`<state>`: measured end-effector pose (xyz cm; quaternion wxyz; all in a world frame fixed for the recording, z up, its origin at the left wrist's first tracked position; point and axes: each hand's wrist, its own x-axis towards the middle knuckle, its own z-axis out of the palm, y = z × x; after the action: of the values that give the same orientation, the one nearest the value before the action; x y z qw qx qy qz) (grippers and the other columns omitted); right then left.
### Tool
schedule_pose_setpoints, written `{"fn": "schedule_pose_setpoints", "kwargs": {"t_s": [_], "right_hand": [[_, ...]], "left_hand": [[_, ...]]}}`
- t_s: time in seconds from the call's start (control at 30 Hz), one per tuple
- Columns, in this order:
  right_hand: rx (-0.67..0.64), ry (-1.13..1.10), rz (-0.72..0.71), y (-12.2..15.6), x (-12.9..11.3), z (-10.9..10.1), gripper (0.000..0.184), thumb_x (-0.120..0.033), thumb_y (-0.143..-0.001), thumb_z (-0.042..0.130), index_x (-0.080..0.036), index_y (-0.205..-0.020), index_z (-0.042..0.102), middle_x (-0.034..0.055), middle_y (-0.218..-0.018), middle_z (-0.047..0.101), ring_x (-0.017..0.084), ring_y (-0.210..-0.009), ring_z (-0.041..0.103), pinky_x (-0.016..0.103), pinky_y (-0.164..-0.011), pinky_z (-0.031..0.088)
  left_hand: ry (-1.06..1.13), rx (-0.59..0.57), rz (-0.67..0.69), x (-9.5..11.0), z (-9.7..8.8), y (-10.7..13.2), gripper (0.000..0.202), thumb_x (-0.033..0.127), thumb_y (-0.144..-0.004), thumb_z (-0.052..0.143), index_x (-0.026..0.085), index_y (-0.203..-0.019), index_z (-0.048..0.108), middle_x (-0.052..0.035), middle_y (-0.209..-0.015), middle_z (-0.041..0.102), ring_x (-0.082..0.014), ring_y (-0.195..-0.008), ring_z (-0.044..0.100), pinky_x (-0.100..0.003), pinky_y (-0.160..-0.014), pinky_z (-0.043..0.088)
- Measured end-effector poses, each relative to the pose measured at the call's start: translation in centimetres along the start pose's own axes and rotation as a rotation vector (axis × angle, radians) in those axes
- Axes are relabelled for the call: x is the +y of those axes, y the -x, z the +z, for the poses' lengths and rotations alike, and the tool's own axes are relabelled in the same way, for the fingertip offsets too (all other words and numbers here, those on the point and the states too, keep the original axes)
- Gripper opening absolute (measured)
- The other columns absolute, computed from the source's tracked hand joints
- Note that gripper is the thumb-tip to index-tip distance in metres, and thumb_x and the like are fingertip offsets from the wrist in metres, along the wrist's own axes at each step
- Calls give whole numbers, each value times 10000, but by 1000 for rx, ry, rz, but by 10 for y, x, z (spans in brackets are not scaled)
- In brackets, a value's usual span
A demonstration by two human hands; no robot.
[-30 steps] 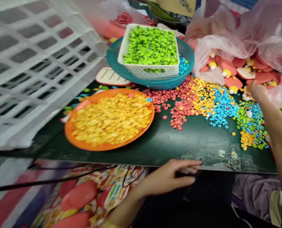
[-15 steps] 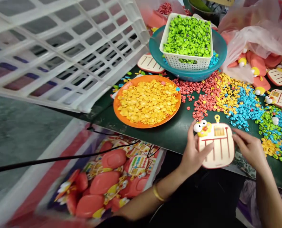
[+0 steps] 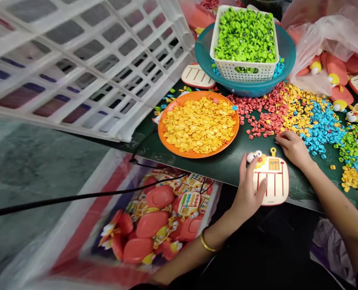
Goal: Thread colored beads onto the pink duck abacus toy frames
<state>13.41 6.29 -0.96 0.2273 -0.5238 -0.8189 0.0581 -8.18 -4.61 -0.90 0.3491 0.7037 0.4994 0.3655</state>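
Note:
My left hand [image 3: 249, 189] is closed on the left side of a cream toy board [image 3: 277, 189], its thumb over the front. The board has dark red slots, a small yellow window, a yellow loop on top and a bird face with bulging white eyes at its upper left corner. My right hand [image 3: 293, 148] reaches past the board to the near edge of the red plastic pieces [image 3: 268, 121]. Its fingers are bent together, and what they hold, if anything, is hidden. Yellow pieces [image 3: 299, 102] and blue pieces [image 3: 326, 123] lie just beyond it.
An orange plate [image 3: 160, 133] of yellow pieces stands left of the hands. Behind it, a white basket [image 3: 245, 71] of green pieces sits in a teal basin [image 3: 203, 50]. A white crate [image 3: 106, 80] leans at left. Red-backed boards [image 3: 153, 223] fill a bag below the table.
My right hand has left the board's right edge and moved forward to the red pieces. The left hand keeps the board, now slightly lower over the table edge. The view has shifted a little.

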Motion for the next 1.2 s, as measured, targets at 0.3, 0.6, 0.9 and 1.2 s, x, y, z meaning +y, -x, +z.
{"fn": "schedule_pose_setpoints", "kwargs": {"t_s": [0.3,0.6,0.9,1.2], "right_hand": [[257,3,186,75,-31,-23,274,-241,-975,521,-288,-1175,703,91,-1009,693,241,-924,611,422,-817,546],[160,-127,261,93,-47,-26,272,-203,-971,497,-280,-1116,714,91,-987,672,234,-936,618,416,-829,567],[217,-176,252,93,-58,-29,280,-175,-949,518,-295,-1098,721,89,-990,670,230,-917,621,401,-788,557],[109,-245,184,96,-59,-27,319,-193,-964,481,-305,-1113,740,78,-956,704,226,-905,639,404,-800,565]], "left_hand": [[-209,-322,356,-3,4,-30,568,378,-1009,461,207,-1533,324,-148,-1624,292,-343,-1538,153,-616,-1214,189],[-285,-433,387,-8,5,-31,714,477,-1006,441,155,-1584,174,-175,-1627,267,-331,-1540,145,-560,-1226,207],[-234,-386,384,-10,9,-29,830,490,-993,476,167,-1594,4,-200,-1648,172,-316,-1540,151,-551,-1230,219],[-207,-351,418,-13,13,-29,819,476,-1007,444,169,-1592,-41,-197,-1655,139,-311,-1545,121,-556,-1232,220]]}}
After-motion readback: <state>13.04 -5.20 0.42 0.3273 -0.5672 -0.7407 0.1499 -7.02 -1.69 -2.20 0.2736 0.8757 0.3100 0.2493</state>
